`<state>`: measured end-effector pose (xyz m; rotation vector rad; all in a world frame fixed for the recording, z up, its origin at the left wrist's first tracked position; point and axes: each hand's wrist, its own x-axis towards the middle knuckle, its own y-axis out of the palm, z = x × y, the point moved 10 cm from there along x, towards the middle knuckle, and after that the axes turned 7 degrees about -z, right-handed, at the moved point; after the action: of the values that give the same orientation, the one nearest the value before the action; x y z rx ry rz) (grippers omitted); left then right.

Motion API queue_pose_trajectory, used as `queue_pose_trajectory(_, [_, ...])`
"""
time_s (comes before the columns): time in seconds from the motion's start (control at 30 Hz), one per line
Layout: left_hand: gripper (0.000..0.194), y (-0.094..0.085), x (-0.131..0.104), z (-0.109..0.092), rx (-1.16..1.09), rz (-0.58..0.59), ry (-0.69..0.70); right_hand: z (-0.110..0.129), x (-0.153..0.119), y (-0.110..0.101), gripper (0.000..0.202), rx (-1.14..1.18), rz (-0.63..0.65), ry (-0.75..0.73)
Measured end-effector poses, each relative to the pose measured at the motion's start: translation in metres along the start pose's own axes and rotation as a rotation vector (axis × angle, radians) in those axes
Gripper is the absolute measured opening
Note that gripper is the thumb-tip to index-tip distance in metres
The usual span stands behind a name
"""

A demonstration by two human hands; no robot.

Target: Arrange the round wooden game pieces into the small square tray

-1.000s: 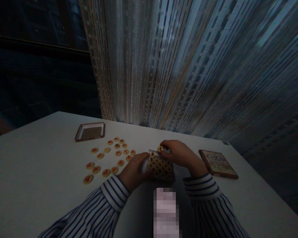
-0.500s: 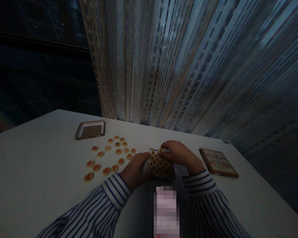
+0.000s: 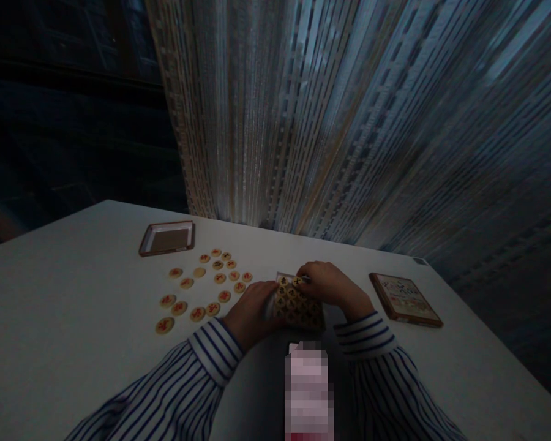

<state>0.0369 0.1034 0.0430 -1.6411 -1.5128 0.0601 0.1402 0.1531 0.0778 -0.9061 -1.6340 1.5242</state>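
A small box (image 3: pixel 278 275) with rows of round wooden pieces (image 3: pixel 292 303) stands in front of me, its near side toward my body. My left hand (image 3: pixel 252 311) grips the box's left side, thumb along the near edge and fingers at the far left corner. At the far end of the box, my right hand (image 3: pixel 330 285) pinches one round piece (image 3: pixel 297 281) with a dark character between thumb and fingertips. Left of the box, several loose round pieces (image 3: pixel 197 313) lie on the table, most with red characters; one (image 3: pixel 199 272) shows a blank face.
On the white table (image 3: pixel 96 269), an open shallow tray (image 3: pixel 168 239) sits at the back left. A flat decorated case (image 3: pixel 406 299) lies at the right. A pixelated pink item (image 3: pixel 308 389) is nearest me. String curtains hang behind.
The piece in my right hand has moved slightly down toward the box's far row. My left hand stays on the box. The whole view has shifted a little.
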Motion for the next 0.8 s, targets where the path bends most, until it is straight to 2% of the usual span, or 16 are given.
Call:
queue_pose_trajectory(0.2, [0.059, 0.0012, 0.0009, -0.0037, 0.017, 0.042, -0.003, -0.0012, -0.0005, 0.0024, 0.026, -0.021, 0.02, 0.01])
queue_pose_trajectory(0.5, [0.061, 0.0016, -0.0002, -0.0033, 0.03, 0.027, 0.009, -0.0002, -0.0001, 0.0039, 0.024, -0.047, 0.002, 0.012])
queue_pose_trajectory(0.8, [0.059, 0.0022, 0.0008, -0.0066, 0.03, 0.06, 0.012, 0.0028, 0.0003, 0.0041, 0.025, -0.075, 0.013, 0.007])
